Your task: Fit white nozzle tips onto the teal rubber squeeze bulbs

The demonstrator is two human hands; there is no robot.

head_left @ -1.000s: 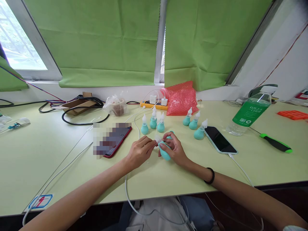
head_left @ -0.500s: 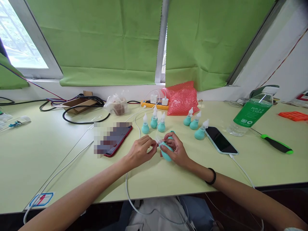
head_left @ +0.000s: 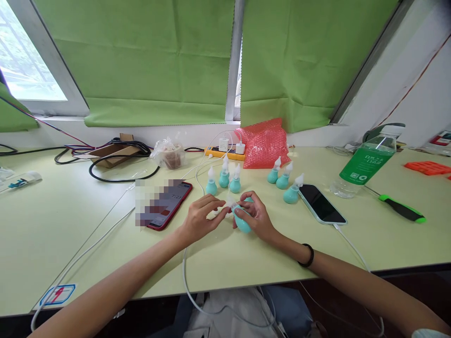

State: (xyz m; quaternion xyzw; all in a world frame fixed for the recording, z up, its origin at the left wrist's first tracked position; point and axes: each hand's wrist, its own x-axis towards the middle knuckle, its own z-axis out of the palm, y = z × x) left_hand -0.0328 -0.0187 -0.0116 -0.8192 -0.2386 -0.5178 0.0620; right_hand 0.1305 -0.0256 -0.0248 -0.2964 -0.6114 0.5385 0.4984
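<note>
My right hand [head_left: 257, 218] is wrapped around the teal bulb [head_left: 244, 224] of a nasal aspirator, its clear end tilted to the left. At that end my left hand [head_left: 204, 216] pinches a clear nozzle [head_left: 229, 203] between thumb and forefinger. Whether the nozzle is seated on the bulb is too small to tell. Another teal part [head_left: 248, 199] shows behind my right fingers, mostly hidden. Small clear pieces [head_left: 213, 213] lie on the table behind my left fingers. Just beyond my hands stand several aspirators [head_left: 224, 179] with clear tips; three more aspirators [head_left: 291, 194] sit to the right.
A red-edged phone [head_left: 169, 206] lies left, a charging phone [head_left: 322, 204] right. Further right are a bottle [head_left: 368, 164] and a screwdriver [head_left: 403, 209]. At the back are red bubble wrap [head_left: 266, 145], a power strip [head_left: 220, 153], bagged tape [head_left: 172, 157] and a cardboard box [head_left: 116, 155].
My left fingers have straightened from a tighter curl, at the bulb's clear end. The right hand keeps its hold on the bulb. The whole view has shifted slightly.
</note>
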